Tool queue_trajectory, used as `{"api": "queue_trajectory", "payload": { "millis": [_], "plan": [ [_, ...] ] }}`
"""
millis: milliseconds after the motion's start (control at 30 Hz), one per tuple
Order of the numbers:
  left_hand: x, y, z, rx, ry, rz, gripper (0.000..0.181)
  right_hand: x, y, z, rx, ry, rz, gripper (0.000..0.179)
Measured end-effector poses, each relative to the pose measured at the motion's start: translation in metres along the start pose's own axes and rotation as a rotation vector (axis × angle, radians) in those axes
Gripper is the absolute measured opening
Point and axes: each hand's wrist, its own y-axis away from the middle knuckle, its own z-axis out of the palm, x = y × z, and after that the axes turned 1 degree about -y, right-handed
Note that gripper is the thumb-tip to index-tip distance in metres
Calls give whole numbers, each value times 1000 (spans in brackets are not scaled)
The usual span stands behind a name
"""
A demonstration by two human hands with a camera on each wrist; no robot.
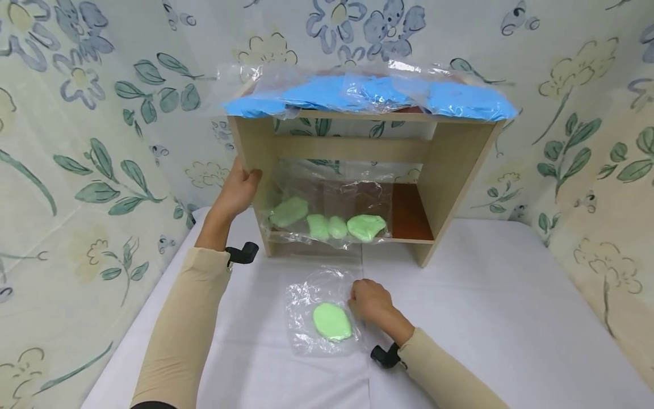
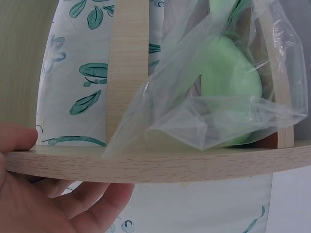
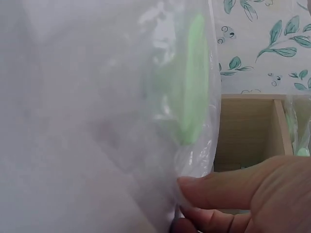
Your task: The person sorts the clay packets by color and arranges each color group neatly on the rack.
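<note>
My left hand [image 1: 241, 184] grips the left side panel of a small wooden shelf [image 1: 457, 153]. In the left wrist view, the thumb lies on one face of the panel edge [image 2: 194, 166] and the fingers on the other. My right hand [image 1: 374, 301] pinches the edge of a clear plastic bag [image 1: 304, 332] in front of the shelf. Inside that bag is a flat, light green lump [image 1: 332, 322], soft-looking like clay. The right wrist view shows thumb and fingers together on the bag's edge. Several more green lumps [image 1: 367, 227] in clear plastic sit along the shelf's lower board.
Bagged blue lumps [image 1: 327, 94] lie across the shelf's top, overhanging its front edge. A white cloth [image 1: 501, 318] covers the table. Floral fabric [image 1: 577, 113] hangs behind and at both sides. Clear plastic also hangs over the lower board's front.
</note>
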Motion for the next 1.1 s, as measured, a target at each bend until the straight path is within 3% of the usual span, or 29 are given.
{"api": "queue_trajectory", "payload": {
  "millis": [133, 233, 367, 467, 600, 733, 833, 1000, 1100],
  "plan": [
    [0, 0, 0, -4, -8, 1, 52, 5, -2, 2, -44, -71, -6, 7],
    [13, 5, 0, -8, -12, -24, 52, 6, -2, 0, -56, -151, -19, 7],
    [13, 6, 0, -7, -10, -42, 53, 10, 1, -4, -144, -445, 20, 12],
    [-2, 1, 0, -1, 0, -27, 52, 12, 5, -6, -202, -645, 93, 14],
    [-2, 0, 0, -2, 5, 3, 53, 15, 10, -10, -202, -742, 117, 17],
    [-1, -2, 1, -9, -1, 4, 53, 21, 15, -12, -207, -780, 59, 39],
    [-1, -3, 1, -8, -5, 1, 52, 25, 18, -12, -204, -735, -58, 58],
    [-3, -3, 0, -1, 9, 19, 53, 24, 24, -7, -202, -537, -315, 37],
    [-2, -3, 1, -4, 8, 17, 53, 23, 26, -3, -213, -494, -369, 34]
  ]
}}
